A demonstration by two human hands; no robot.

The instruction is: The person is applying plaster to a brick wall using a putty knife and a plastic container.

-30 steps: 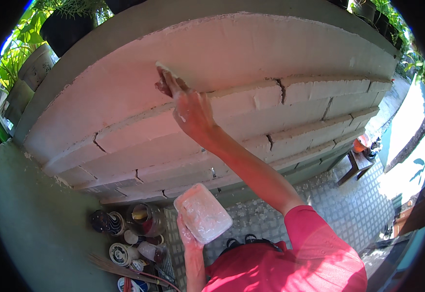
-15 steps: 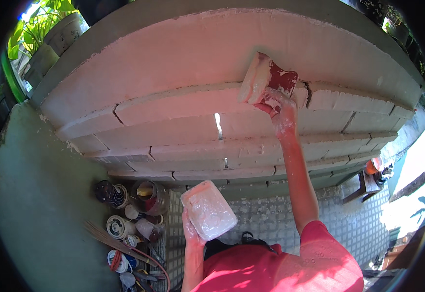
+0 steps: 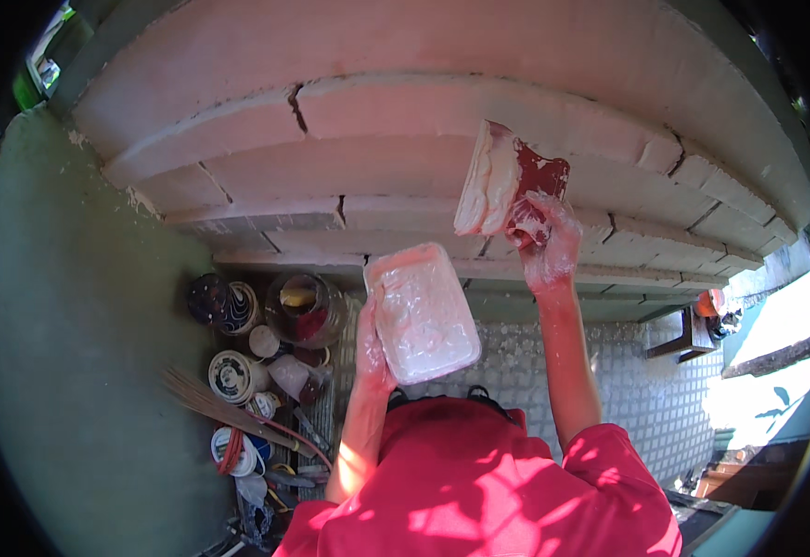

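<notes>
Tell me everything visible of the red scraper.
The red scraper has a flat, broad body, plastic by its look, smeared with pale paste, thickest along its long edge at the picture's left. The right hand grips its lower right part, holding it tilted before the pale stepped wall; contact there is unclear.

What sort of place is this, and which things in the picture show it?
Probably a patio or yard under repair: the patterned floor runs toward bright sunlight, tubs crowd beside the green wall, and the right hand holds a coated spreader before the banded wall.
</notes>
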